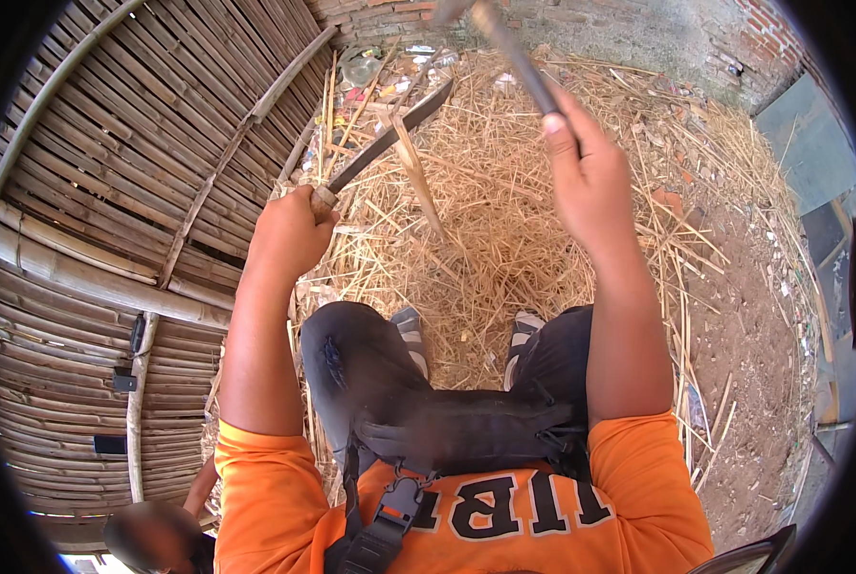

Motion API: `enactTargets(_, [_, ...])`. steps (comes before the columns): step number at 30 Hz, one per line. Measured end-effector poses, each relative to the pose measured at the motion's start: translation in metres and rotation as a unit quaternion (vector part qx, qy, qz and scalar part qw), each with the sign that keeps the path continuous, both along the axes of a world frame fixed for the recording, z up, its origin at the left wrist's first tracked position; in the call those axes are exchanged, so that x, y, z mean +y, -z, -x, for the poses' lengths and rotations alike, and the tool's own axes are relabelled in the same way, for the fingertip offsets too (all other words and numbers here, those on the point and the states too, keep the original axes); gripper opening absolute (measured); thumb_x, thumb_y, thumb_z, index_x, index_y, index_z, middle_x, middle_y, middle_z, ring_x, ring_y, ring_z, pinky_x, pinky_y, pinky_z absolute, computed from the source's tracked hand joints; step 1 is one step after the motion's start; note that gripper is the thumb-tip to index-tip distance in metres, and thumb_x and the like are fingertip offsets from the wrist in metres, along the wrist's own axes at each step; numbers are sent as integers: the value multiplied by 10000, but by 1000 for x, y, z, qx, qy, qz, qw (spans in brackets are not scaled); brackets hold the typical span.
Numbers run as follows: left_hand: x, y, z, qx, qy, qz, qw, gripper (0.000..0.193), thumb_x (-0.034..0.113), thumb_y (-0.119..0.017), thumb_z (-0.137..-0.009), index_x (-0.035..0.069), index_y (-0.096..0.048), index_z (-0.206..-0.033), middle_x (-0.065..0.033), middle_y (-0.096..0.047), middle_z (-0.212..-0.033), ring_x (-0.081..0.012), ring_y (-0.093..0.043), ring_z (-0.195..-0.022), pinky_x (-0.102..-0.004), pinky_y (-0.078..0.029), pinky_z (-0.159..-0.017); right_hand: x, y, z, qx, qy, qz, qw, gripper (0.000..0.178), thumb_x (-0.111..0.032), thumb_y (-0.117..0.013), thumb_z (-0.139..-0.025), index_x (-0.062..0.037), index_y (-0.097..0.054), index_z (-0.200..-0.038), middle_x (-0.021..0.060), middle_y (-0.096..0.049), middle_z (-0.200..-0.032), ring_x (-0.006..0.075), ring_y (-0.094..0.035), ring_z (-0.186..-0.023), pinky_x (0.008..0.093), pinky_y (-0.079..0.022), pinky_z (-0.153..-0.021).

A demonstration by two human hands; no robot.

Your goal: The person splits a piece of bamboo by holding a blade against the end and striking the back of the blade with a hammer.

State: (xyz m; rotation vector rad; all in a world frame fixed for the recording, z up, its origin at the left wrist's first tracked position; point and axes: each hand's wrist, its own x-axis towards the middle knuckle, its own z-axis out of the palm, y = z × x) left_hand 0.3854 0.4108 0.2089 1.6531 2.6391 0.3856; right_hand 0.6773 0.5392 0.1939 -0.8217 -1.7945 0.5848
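My left hand (292,230) is closed around the wooden handle of a machete (404,127), its dark blade slanting away to the upper right. The blade crosses the upper end of a split wood piece (414,182), which stands tilted in the straw-like litter; I cannot tell how deep the edge sits in it. Raised at the right, my right hand (586,172) grips the dark handle of a hammer (526,72). The hammer's head is blurred and partly cut off at the top of the view, apart from the blade.
Bamboo slats form a wall (160,124) on the left; a brick wall (600,33) stands at the back. Loose bamboo strips and shavings (514,210) cover the ground around my feet. Grey sheets (811,143) lean at the right. Another person (155,538) is at the lower left.
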Motion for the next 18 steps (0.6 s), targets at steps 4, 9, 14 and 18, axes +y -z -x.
enactTargets(4, [3,5,0,29,4,-13,1000,332,238,-760,-861,-39,-670,-1020,-264,-713,-921,-445,-679,-953,-491,-525,-833,-7,0,7,11,16,1,1000,427,-271,-464,-1101,-59,-544,-1463,-12,-535,-618,73,-457,-452,233,-364,-379])
enactTargets(9, [4,0,-3,32,7,14,999,328,231,-751,-867,-31,-666,-1044,-243,-727,-934,-433,-686,-961,-490,-529,-840,2,12,1,-189,-13,5,982,417,-262,-482,-1095,-45,-555,-1443,12,-572,-614,100,-494,-441,257,-386,-402])
enactTargets(14, [0,3,-4,28,10,9,1000,326,222,-745,-866,-23,-666,-1065,-232,-733,-938,-421,-692,-960,-491,-534,-849,-5,-37,-10,-46,5,-85,995,424,-264,-507,-1079,-38,-557,-1434,27,-605,-619,115,-541,-461,287,-403,-410])
enactTargets(18, [1,0,-14,18,9,9,1000,287,200,-737,-869,-30,-664,-1024,-230,-734,-940,-414,-694,-954,-491,-536,-849,-1,-6,-3,-121,33,-16,992,427,-260,-508,-1079,-32,-549,-1437,11,-591,-599,107,-531,-463,282,-407,-423])
